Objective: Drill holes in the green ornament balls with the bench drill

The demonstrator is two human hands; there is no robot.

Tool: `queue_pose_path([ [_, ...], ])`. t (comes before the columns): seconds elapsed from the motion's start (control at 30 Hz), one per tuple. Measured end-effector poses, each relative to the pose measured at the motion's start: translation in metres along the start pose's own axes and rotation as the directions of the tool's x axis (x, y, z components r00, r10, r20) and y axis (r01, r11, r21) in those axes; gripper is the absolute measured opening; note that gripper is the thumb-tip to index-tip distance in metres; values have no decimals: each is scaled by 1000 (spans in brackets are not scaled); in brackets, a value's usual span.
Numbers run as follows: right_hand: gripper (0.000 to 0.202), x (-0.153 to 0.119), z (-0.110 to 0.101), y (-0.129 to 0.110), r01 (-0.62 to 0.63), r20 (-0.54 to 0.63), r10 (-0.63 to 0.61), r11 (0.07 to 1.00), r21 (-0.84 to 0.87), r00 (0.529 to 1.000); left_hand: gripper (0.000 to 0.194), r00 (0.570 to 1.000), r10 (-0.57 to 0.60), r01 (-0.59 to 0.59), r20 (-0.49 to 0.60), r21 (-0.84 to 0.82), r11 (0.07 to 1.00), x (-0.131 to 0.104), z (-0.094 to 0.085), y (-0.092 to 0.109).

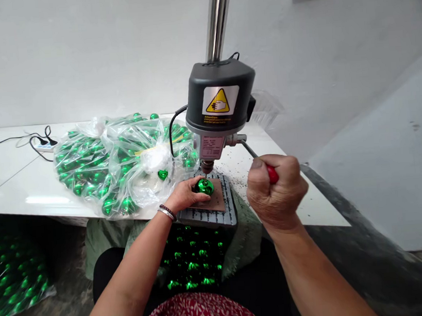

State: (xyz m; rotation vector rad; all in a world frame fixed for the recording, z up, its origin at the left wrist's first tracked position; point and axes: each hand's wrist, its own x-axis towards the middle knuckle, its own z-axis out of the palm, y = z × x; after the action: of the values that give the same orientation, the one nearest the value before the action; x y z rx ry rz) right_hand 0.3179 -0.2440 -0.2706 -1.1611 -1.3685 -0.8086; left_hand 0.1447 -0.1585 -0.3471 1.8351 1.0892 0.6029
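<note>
A shiny green ball ornament (206,187) sits on a brown board (218,201) on the slotted base (230,210) of a small drill press (221,72). My left hand (186,194) grips the ball from its left side, with fingers behind it and thumb in front. Right above the ball is the drill chuck (207,166), its bit reaching down to the ball's top; whether it has gone in I cannot tell. Wrapped in a fist, my right hand (277,189) holds the press's feed lever (249,148) by its red knob (272,174).
Clear plastic bags (123,160) full of green balls lie on the white table (45,190) at left. Beside them is a power strip (45,147) with cords. Dark shavings lie around the base. More green balls (193,259) sit below the table edge, and another bag (13,275) is at lower left.
</note>
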Motion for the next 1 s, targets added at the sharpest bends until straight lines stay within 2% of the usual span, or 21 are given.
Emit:
queue_pose_path([
  [0.2, 2, -13, -1, 1, -16, 32, 14, 998, 62, 999, 57, 1000, 3, -3, -2, 1, 1000, 1, 1, -3],
  [0.27, 5, 1, 0, 0, -52, 32, 50, 995, 82, 998, 55, 1000, 2, -2, -6, -10, 1000, 2, 2, -3],
  [0.37, 13, 47, 6, 0, -197, 74, 190, 975, 105, 979, 51, 1000, 3, -4, -29, -31, 1000, 1, 4, -2],
  [0.43, 16, 81, 11, 2, -410, 225, 381, 907, 98, 897, 54, 999, 10, -12, -44, -54, 998, -3, 5, 0],
  [0.47, 16, 94, 14, 3, -478, 286, 438, 874, 84, 852, 56, 999, 21, -24, -42, -72, 997, -7, 4, 1],
  [0.5, 17, 104, 16, 4, -511, 309, 469, 856, 72, 828, 57, 999, 36, -39, -33, -91, 995, -13, 2, 1],
  [0.6, 16, 115, 20, 6, -530, 320, 489, 847, 50, 811, 62, 994, 69, -62, 85, -78, 995, -39, -11, 5],
  [0.67, 15, 112, 22, 7, -529, 300, 492, 847, 53, 818, 73, 978, 30, -27, 209, -16, 1000, -59, -26, 8],
  [0.73, 15, 107, 22, 6, -536, 272, 503, 842, 63, 821, 77, 967, -17, 14, 254, 16, 1000, -75, -45, 13],
  [0.77, 15, 106, 23, 6, -539, 261, 507, 840, 68, 822, 72, 976, -28, 23, 214, 24, 999, -78, -54, 14],
  [0.83, 14, 105, 24, 5, -546, 247, 517, 835, 63, 820, 49, 999, -32, 32, 7, 86, 996, -76, -72, 14],
  [0.87, 13, 105, 24, 5, -550, 242, 523, 833, 57, 817, 40, 992, -37, 56, -124, 157, 986, -70, -80, 11],
  [0.93, 12, 105, 24, 5, -555, 232, 531, 830, 50, 815, 34, 937, -64, 182, -344, 321, 930, -49, -91, 1],
  [1.0, 14, 106, 24, 5, -554, 224, 531, 830, 54, 817, 33, 910, -161, 331, -382, 436, 837, -23, -96, -14],
])
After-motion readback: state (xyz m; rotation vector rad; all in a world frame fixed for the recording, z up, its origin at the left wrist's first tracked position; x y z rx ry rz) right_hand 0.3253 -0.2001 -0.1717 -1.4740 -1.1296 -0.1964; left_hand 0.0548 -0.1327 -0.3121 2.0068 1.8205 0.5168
